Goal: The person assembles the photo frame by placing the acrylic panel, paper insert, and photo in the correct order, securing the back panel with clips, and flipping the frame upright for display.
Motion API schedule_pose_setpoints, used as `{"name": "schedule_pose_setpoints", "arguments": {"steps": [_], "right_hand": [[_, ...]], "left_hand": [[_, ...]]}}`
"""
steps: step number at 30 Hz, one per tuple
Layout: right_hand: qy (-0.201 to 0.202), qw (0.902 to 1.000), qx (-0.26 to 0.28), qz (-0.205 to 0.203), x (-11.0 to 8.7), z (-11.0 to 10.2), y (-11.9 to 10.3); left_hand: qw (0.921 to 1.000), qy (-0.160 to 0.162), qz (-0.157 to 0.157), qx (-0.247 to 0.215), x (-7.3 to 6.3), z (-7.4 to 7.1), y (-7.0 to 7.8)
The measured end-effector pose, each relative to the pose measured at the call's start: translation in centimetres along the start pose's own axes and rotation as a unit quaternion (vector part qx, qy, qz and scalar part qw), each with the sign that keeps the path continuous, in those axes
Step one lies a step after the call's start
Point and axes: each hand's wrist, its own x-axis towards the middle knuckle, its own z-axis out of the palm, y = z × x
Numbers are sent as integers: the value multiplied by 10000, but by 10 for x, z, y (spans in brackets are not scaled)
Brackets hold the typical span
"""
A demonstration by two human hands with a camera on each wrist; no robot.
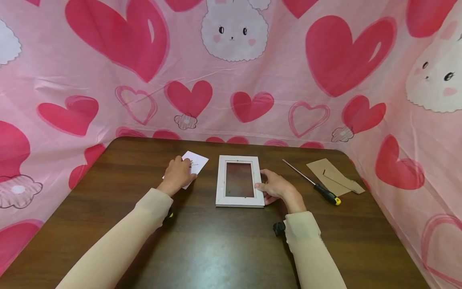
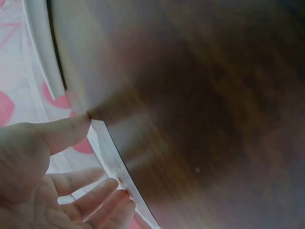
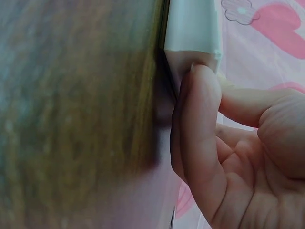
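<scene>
A white picture frame [image 1: 221, 180] with a dark, see-through opening lies near the middle of the brown table. My right hand [image 1: 276, 186] grips its right side, the thumb over the front face and the fingers along the outer edge. In the right wrist view, the fingertips [image 3: 202, 78] press against the white frame edge [image 3: 193, 28]. To the left, my left hand [image 1: 177, 173] rests on a white card [image 1: 198, 159] with a small printed design, hiding part of it. Its thumb tip is right at a corner of the card [image 2: 98, 129], with loosely bent fingers over the surface.
A screwdriver [image 1: 326, 194] with a black and yellow handle lies right of the frame. Beyond it is a brown backing board [image 1: 326, 172] with a stand flap [image 1: 346, 182]. A pink cloth [image 1: 223, 72] with hearts and rabbit faces hangs around the table [image 1: 202, 241].
</scene>
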Motion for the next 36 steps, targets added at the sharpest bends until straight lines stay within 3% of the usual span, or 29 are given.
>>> {"name": "schedule_pose_setpoints", "arguments": {"steps": [14, 36], "right_hand": [[23, 10000, -82, -3, -1, -1, -1], [-30, 9998, -197, 27, 0, -1, -2]], "left_hand": [[9997, -185, -37, 174, 1, 0, 6], [9972, -80, -66, 735, 6, 2, 18]]}}
